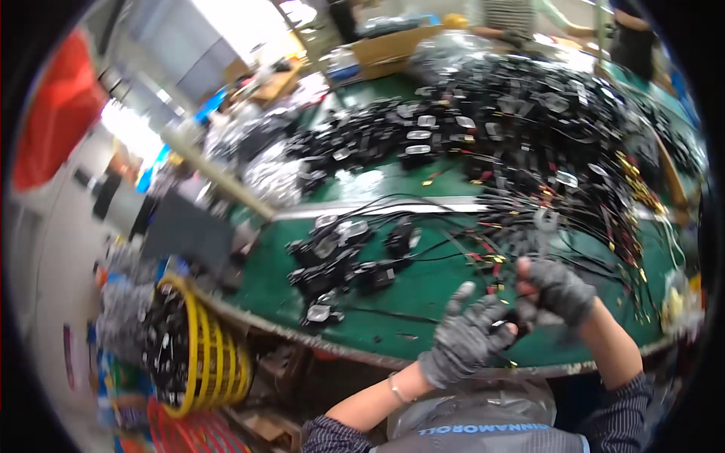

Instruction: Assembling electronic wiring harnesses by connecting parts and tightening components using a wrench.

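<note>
Both my hands wear grey knit gloves with bare fingertips. My left hand (470, 332) and my right hand (557, 291) meet over the near edge of the green table (393, 321), and together they pinch a small black part (507, 323) with thin wires running from it. The left hand's fingers are partly spread while its thumb presses the part. A tangle of black wires with red and yellow ends (521, 241) lies just beyond my hands. A loose group of black parts with silvery faces (340, 268) sits to the left of my hands.
A large heap of black wired parts (544, 113) covers the far right of the table. A yellow basket (196, 351) full of black parts stands left, below the table edge. Cardboard boxes (385, 49) and other people's arms are at the far side. A clear bag (472, 408) rests in my lap.
</note>
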### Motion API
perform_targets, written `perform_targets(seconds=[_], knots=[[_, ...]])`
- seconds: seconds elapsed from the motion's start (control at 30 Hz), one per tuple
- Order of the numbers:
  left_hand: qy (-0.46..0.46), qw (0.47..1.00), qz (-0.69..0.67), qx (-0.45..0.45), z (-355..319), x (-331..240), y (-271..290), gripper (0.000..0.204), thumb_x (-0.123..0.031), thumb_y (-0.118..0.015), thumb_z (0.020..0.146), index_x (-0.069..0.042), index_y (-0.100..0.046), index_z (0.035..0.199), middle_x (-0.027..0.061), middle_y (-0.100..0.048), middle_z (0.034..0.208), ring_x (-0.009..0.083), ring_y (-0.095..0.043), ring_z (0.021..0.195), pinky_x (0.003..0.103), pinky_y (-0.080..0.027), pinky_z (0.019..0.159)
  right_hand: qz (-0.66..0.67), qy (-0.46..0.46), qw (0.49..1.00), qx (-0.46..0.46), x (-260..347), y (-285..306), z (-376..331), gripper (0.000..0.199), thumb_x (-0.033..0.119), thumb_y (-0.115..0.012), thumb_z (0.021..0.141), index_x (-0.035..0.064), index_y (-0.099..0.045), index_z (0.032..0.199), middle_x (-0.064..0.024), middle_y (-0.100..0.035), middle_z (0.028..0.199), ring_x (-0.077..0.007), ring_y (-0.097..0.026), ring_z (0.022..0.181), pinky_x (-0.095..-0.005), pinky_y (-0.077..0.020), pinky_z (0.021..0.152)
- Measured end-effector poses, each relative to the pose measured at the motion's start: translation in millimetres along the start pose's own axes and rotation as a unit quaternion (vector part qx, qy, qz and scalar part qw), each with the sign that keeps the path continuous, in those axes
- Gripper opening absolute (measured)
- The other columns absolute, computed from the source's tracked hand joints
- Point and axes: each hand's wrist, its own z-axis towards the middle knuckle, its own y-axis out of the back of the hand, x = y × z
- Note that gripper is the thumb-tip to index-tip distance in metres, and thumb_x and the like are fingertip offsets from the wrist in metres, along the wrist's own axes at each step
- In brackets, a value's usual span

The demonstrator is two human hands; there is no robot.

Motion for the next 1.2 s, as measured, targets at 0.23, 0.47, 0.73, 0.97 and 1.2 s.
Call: perform_targets(seconds=[0.23,0.47,0.73,0.97,1.2], knots=[[0.366,0.851,-0.359,0.117,8.2,-5.2,10.0,0.038,-0.014,-0.061,0.063,-0.016,-0.048,0.099,0.0077,-0.055,0.090,0.0232,-0.053,0.085,0.043,-0.034,0.085,0.001,0.391,0.919,-0.055,-37.7,-17.2,-14.5,0.038,0.045,-0.045,0.079,0.0139,-0.038,0.059,0.0001,-0.036,0.044,-0.0094,-0.031,0.028,-0.0196,-0.0245,0.026],[0.003,0.998,-0.036,-0.045,-12.8,7.6,2.5,0.039,-0.013,-0.060,0.060,-0.013,-0.048,0.097,0.0115,-0.054,0.091,0.0283,-0.052,0.085,0.039,-0.038,0.079,0.018,0.079,0.996,-0.022,-15.0,-0.7,12.7,0.043,0.047,-0.044,0.080,0.0080,-0.040,0.063,-0.0071,-0.045,0.045,-0.0101,-0.034,0.026,-0.0209,-0.0249,0.024],[0.304,0.886,-0.319,0.142,-1.9,3.4,4.0,0.027,-0.017,-0.050,0.071,-0.016,-0.051,0.098,0.0086,-0.053,0.098,0.0232,-0.052,0.089,0.044,-0.029,0.090,-0.025,0.316,0.942,-0.108,-23.6,-25.6,-17.5,0.037,0.042,-0.048,0.079,0.0092,-0.043,0.063,-0.0028,-0.042,0.045,-0.0100,-0.038,0.029,-0.0205,-0.0278,0.027],[-0.005,0.998,-0.046,-0.039,-5.4,8.3,14.6,0.034,-0.018,-0.062,0.065,-0.013,-0.050,0.097,0.0062,-0.056,0.093,0.0220,-0.053,0.088,0.038,-0.035,0.082,0.057,0.073,0.995,0.035,-7.9,-9.7,8.1,0.039,0.046,-0.047,0.079,0.0109,-0.043,0.062,-0.0025,-0.044,0.047,-0.0110,-0.037,0.030,-0.0209,-0.0300,0.028],[0.329,0.887,-0.316,0.071,4.3,4.4,7.9,0.033,-0.011,-0.063,0.063,-0.010,-0.050,0.093,0.0092,-0.056,0.080,0.0249,-0.055,0.078,0.032,-0.042,0.070,-0.118,0.395,0.910,-0.055,-20.0,-37.0,-8.8,0.042,0.046,-0.045,0.080,0.0081,-0.046,0.061,-0.0066,-0.051,0.051,-0.0116,-0.044,0.033,-0.0209,-0.0331,0.031]])
